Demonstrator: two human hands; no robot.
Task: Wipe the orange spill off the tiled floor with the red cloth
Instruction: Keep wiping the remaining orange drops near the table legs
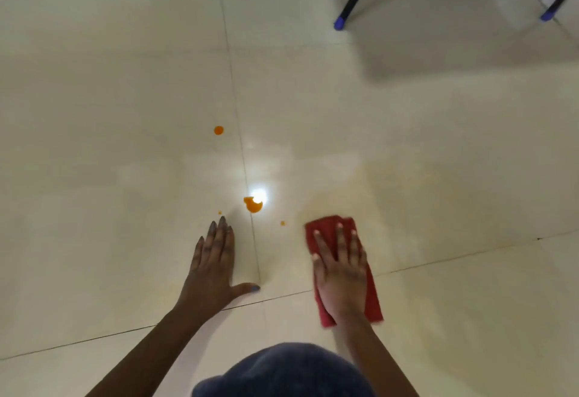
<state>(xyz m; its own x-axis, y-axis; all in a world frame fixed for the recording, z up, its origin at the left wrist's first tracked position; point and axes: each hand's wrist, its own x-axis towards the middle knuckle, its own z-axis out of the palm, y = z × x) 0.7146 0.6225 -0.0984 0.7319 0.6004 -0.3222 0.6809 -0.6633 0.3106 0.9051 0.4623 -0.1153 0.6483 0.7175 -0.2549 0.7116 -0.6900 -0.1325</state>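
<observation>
The red cloth (326, 233) lies folded on the cream tiled floor (125, 146), right of centre. My right hand (341, 268) presses flat on it with straight fingers. An orange blob (252, 204) sits to the left of the cloth beside a bright light glare. A smaller round orange drop (218, 130) lies farther away, and tiny specks (282, 223) lie near the cloth. A faint orange smear tints the tile beyond the cloth. My left hand (213, 268) rests flat on the floor, fingers straight, just short of the blob.
Two dark furniture legs with blue feet (339, 23) (547, 15) stand at the far right, with a shadow under them. Grout lines cross the tiles. My knee in dark fabric (282, 371) fills the bottom centre.
</observation>
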